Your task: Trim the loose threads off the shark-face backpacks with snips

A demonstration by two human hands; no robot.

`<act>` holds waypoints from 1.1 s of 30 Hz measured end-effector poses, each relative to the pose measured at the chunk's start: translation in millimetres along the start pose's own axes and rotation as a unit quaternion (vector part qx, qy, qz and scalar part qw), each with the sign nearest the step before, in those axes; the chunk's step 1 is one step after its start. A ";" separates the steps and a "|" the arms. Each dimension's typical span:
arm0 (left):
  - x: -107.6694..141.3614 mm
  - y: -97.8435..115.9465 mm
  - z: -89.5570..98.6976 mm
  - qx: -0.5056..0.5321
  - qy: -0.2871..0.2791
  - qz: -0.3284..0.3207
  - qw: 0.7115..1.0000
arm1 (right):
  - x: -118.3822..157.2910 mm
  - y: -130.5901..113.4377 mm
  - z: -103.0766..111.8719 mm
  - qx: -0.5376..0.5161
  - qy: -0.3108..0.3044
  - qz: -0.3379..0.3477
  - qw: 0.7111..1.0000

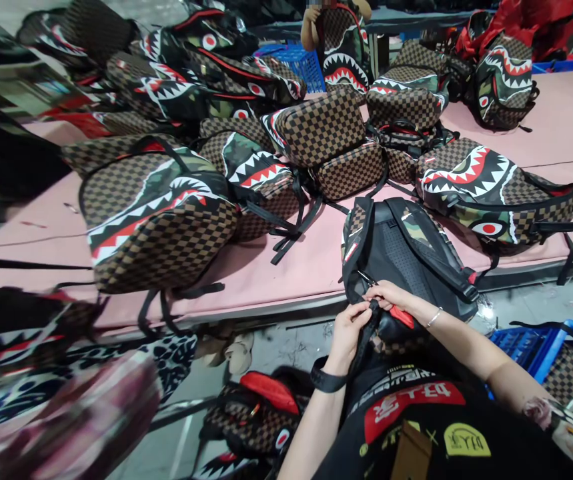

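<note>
A black-backed backpack [401, 257] leans over the table's front edge against my body, its padded back and shoulder straps facing up. My left hand [350, 333] is closed, pinching a black strap [366, 333] at the near end of the bag. Right beside it, my right hand [387, 295] is also closed, with its fingertips at the same strap. A thin dark pointed tip [365, 276] sticks out past the right fingers. Under that wrist shows a red piece [402, 317]; whether it belongs to the tip or to the bag I cannot tell.
Checkered shark-mouth backpacks [161, 220] lie over the pink table [266, 280], one of them [491, 193] just right of mine. A blue crate [531, 350] stands at my right, an open bag [256, 407] below left. Across the table a person's hand [310, 28] holds a backpack.
</note>
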State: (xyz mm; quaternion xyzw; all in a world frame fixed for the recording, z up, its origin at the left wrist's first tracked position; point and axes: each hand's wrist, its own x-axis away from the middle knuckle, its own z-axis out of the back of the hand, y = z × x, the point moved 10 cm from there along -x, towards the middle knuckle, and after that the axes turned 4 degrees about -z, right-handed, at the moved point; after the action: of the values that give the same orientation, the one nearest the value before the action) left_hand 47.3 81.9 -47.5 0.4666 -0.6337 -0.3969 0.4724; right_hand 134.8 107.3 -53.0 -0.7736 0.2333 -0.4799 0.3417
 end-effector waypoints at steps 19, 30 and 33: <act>12.7 -17.7 -0.8 0.094 0.066 0.026 0.993 | 47.6 -8.6 25.8 0.054 0.235 0.219 0.945; 12.7 -22.1 0.0 0.107 0.109 0.043 0.987 | 51.0 14.4 41.7 0.002 0.292 0.217 0.932; 13.4 -21.0 0.1 0.102 0.110 0.039 0.988 | 62.7 8.8 43.3 0.057 0.318 0.244 0.915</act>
State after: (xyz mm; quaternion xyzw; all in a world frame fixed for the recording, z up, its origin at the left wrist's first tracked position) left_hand 50.2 63.7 -64.3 0.5283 -0.6323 -0.2581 0.5045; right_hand 200.6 71.5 -36.3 -0.4786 0.4829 -0.6149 0.3995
